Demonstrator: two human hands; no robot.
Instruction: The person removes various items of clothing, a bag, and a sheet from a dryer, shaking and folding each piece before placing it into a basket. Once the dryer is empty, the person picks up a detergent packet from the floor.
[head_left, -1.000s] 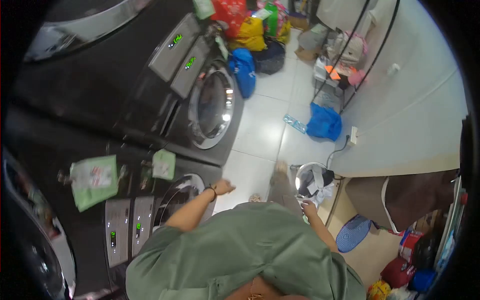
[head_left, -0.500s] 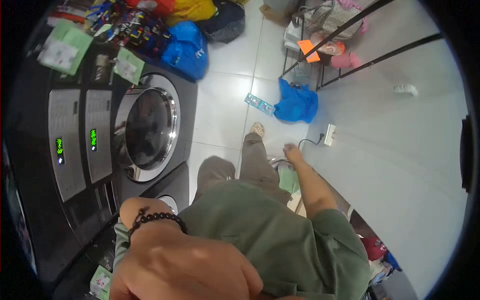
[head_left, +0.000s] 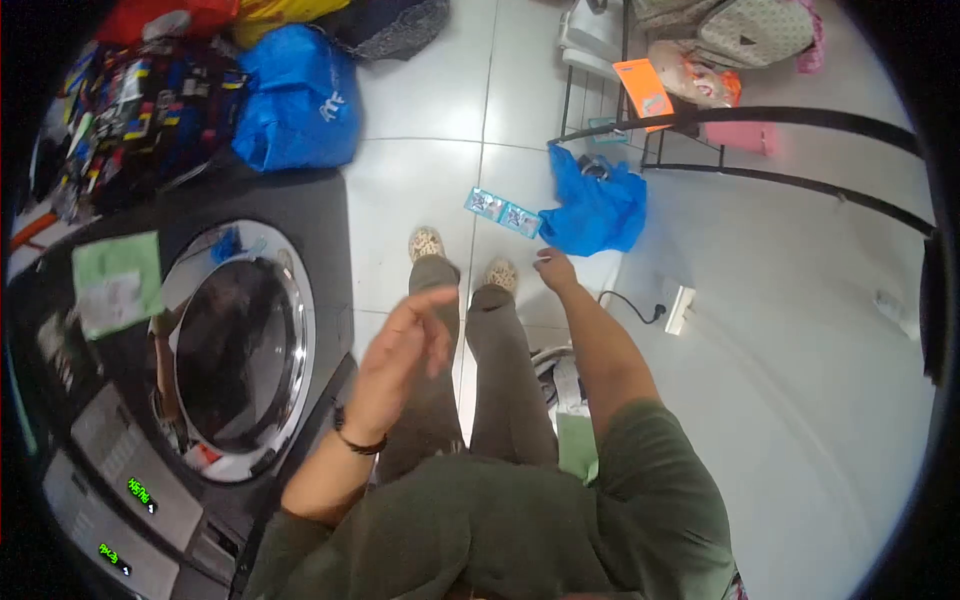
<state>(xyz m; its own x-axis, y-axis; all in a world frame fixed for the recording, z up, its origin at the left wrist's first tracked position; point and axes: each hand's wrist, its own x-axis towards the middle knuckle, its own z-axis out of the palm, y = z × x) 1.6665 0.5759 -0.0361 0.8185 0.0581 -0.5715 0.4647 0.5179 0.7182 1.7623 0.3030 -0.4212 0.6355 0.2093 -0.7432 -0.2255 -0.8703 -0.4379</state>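
My left hand, with a dark bead bracelet at the wrist, is raised before my trousers. Its fingers are apart and slightly blurred, with nothing seen in them. My right hand hangs low on the right, fingers curled together; a tiny pale spot shows at the fingertips, too small to name. Just beyond it on the floor lie a blue plastic bag and a teal printed strip. On the left stands a dark front-loading machine with a round glass door, closed.
A blue bag and a multicoloured checked bag sit at the upper left. A black-framed rack with bags and an orange box is at the upper right. A wall socket with a plugged cord is on the right.
My left hand has moved away from the camera, up and forward, and its fingers now show. Both my shoes are now visible. The view has shifted, bringing the machine door and blue bags nearer.
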